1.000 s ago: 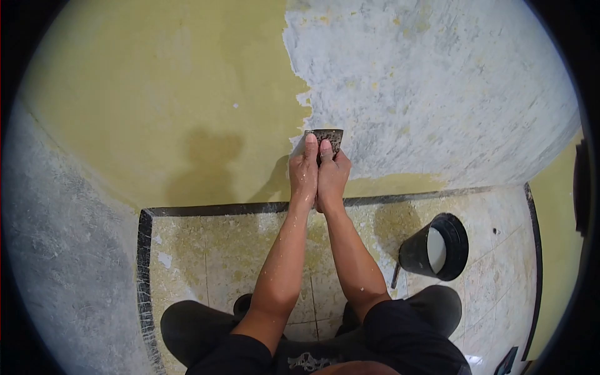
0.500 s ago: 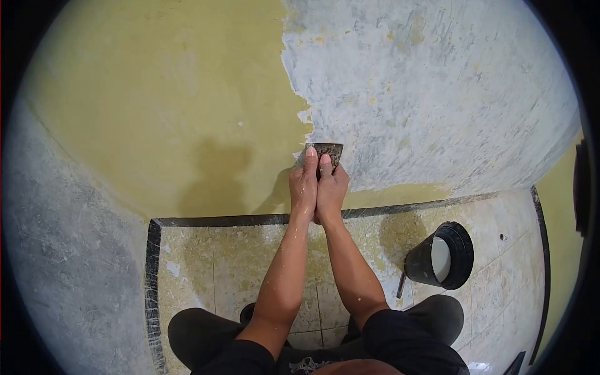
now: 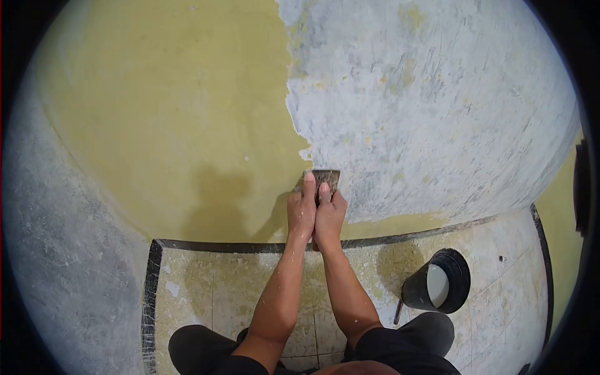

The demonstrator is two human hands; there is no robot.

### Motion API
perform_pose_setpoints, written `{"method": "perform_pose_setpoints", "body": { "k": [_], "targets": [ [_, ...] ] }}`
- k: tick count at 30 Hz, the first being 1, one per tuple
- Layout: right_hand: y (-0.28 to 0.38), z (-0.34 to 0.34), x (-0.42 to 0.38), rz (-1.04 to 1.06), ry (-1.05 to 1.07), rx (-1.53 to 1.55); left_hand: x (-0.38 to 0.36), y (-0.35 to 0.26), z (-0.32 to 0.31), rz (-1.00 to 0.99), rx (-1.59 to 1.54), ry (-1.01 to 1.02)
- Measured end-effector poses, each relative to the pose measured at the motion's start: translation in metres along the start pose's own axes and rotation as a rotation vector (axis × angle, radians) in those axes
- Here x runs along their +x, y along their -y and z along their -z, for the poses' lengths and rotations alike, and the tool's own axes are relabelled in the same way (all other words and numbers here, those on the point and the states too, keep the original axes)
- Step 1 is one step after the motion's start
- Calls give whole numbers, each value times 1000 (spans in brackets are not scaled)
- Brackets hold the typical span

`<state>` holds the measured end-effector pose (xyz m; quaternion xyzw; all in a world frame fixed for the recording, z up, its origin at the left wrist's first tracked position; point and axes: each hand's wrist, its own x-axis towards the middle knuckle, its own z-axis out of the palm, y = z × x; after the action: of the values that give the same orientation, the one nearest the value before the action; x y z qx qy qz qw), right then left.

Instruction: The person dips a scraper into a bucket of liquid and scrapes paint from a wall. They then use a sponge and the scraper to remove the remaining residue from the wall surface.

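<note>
The scraper [image 3: 330, 177] is against the wall [image 3: 381, 69], by the border of yellow paint [image 3: 156, 112] and pale surface [image 3: 431, 131]. The left hand [image 3: 302, 214] and right hand [image 3: 330, 217] grasp it, each grip clenched, thumbs [image 3: 309, 183] along its face. Flakes [image 3: 172, 289] litter the floor [image 3: 497, 294]; a black bucket [image 3: 415, 291] of whitish liquid [image 3: 437, 285] stands to the right.

Grey side wall [image 3: 69, 250], dark baseboard [image 3: 212, 247], flake-strewn tiled floor [image 3: 494, 306]

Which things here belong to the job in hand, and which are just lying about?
In the job, apparently paint scraping: scraper; yellow paint; pale wall patch.

Lying about: black bucket with whitish liquid, possibly for the job but untouched now; slim object beside it; loose flakes.
</note>
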<state>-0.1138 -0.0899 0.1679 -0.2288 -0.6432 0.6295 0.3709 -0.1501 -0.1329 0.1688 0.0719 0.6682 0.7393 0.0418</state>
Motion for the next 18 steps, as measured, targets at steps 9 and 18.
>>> {"method": "perform_pose_setpoints", "body": {
  "k": [9, 18],
  "targets": [
    [-6, 4, -2, 130, -55, 54, -2, 7, -6, 101, -99, 49],
    [8, 8, -5, 126, -58, -30, -5, 8, -14, 5, -145, 11]
  ]
}}
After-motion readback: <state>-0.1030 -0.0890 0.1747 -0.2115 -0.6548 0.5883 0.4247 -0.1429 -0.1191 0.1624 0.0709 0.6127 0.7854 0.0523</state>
